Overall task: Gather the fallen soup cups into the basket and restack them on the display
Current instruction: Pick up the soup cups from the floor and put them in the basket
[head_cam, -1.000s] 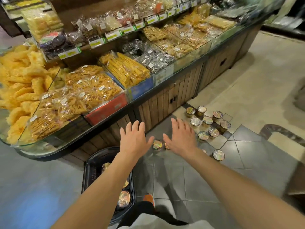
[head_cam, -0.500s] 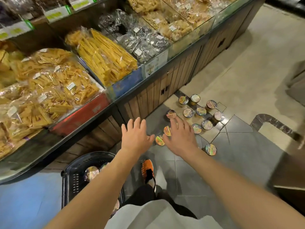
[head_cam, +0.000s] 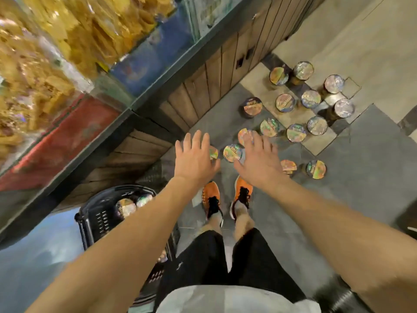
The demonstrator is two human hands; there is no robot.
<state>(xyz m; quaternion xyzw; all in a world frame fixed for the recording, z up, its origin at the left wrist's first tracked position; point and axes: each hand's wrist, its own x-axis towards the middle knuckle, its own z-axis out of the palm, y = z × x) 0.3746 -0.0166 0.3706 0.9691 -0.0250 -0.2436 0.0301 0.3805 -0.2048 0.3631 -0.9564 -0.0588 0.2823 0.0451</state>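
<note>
Several soup cups (head_cam: pixel 295 132) with shiny foil lids stand scattered on the tiled floor to the right of the display counter. One cup (head_cam: pixel 232 152) sits between my two hands. My left hand (head_cam: pixel 195 158) and my right hand (head_cam: pixel 259 160) reach out over the nearest cups, fingers straight and spread, holding nothing. A black plastic basket (head_cam: pixel 99 219) stands on the floor at the lower left, partly hidden by my left forearm, with a few cups (head_cam: pixel 126 206) inside it.
The wood-panelled display counter (head_cam: pixel 203 86) with bagged yellow snacks (head_cam: pixel 67 41) runs along the left and top. My orange shoes (head_cam: pixel 241 195) stand just below the hands. Pale floor tiles (head_cam: pixel 372 41) lie at the upper right, beyond the cups.
The view has tilted down and closer to the floor. Both hands have stretched out further toward the cups, still holding nothing. My shoes and more of the basket have come into view.
</note>
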